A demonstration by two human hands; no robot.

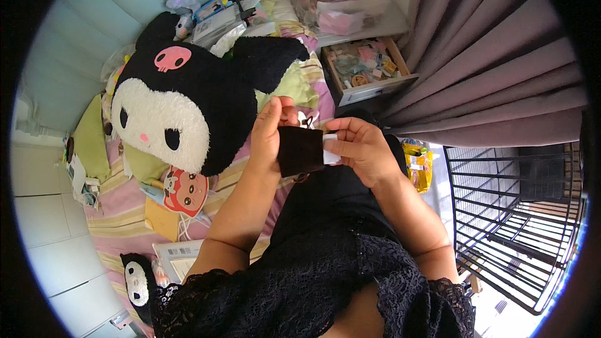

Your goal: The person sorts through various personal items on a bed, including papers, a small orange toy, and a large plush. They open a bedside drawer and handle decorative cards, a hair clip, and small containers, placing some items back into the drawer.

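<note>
A small dark brown, square pouch-like piece [300, 155] is held up in front of my body. My left hand [269, 126] grips its left edge, with thumb and fingers raised near the top corner. My right hand [364, 150] pinches a small white flat piece [330, 149] at the pouch's right edge. Whether the white piece goes inside the pouch or lies behind it, I cannot tell. Just above the pouch, near my left fingers, shows a small white thing with dark outlines [305, 120], partly hidden.
A big black-and-white plush head [164, 112] lies on the striped bed [113, 216], with a smaller plush [136, 280] nearer. An open drawer [375, 91] juts out beyond my hands. At right are a grey curtain [494, 56], a yellow packet [418, 169] and a black wire cage [501, 213].
</note>
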